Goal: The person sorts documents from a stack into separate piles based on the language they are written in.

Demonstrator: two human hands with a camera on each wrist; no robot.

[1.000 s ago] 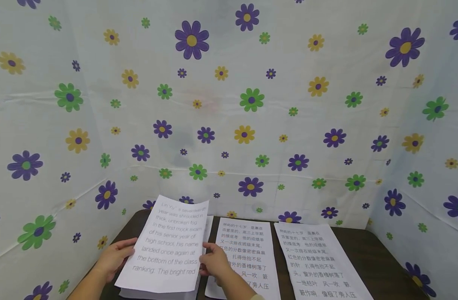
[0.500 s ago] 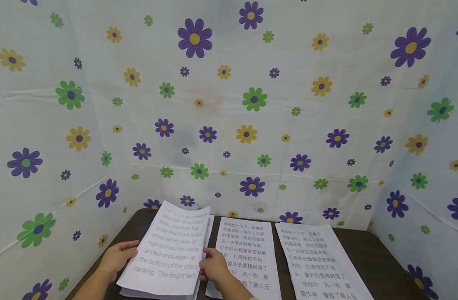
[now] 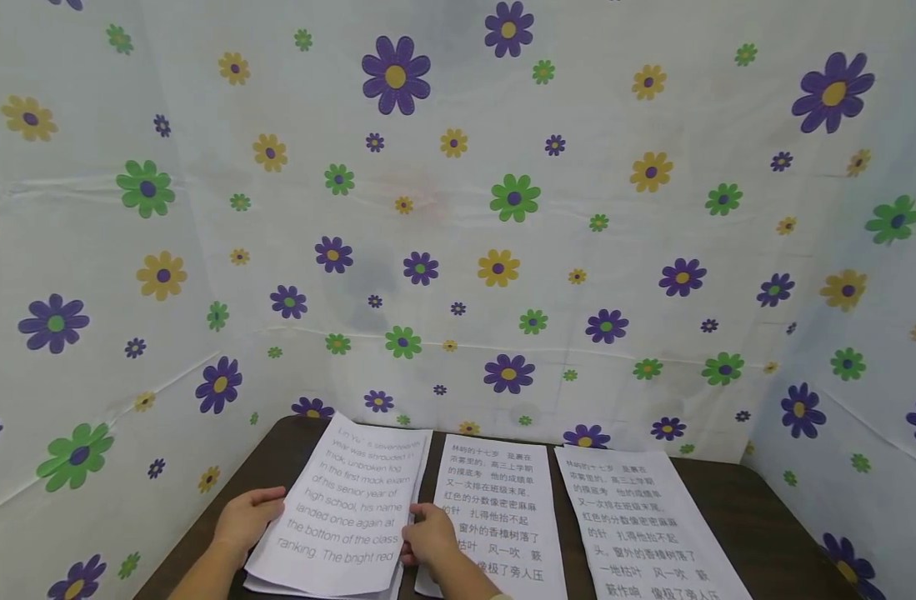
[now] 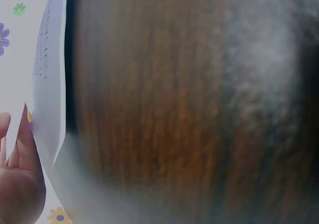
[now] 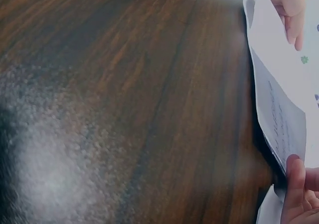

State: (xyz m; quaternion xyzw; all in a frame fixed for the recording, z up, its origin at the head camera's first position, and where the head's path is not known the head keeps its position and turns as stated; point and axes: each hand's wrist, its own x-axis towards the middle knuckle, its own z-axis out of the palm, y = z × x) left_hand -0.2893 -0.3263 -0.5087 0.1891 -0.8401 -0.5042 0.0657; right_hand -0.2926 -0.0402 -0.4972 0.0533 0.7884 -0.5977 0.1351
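A white sheet of paper (image 3: pixel 352 508) with large English text lies over a stack of white paper (image 3: pixel 258 586) at the table's left. My left hand (image 3: pixel 249 521) holds the sheet's left edge, with the thumb on the near side. At the opposite edge, my right hand (image 3: pixel 431 537) pinches the sheet between thumb and curled fingers. The right wrist view shows the right thumb and fingers (image 5: pixel 296 176) at the paper's edge and the other hand (image 5: pixel 288 5) higher up. Paper (image 4: pixel 50 84) appears edge-on in the left wrist view, beside part of a hand (image 4: pixel 22 189).
Right of the held sheet lies a stack of paper with Chinese text (image 3: pixel 495 500), partly covered by my right hand. Another such stack (image 3: pixel 630 508) lies farther right, slightly angled. The dark wooden table (image 3: pixel 758 517) ends at a flower-patterned cloth wall (image 3: pixel 458 217).
The English sheet has come down, its raised far end now flatter against the stack beneath. Both hands have lowered slightly with it and keep hold of its sides.
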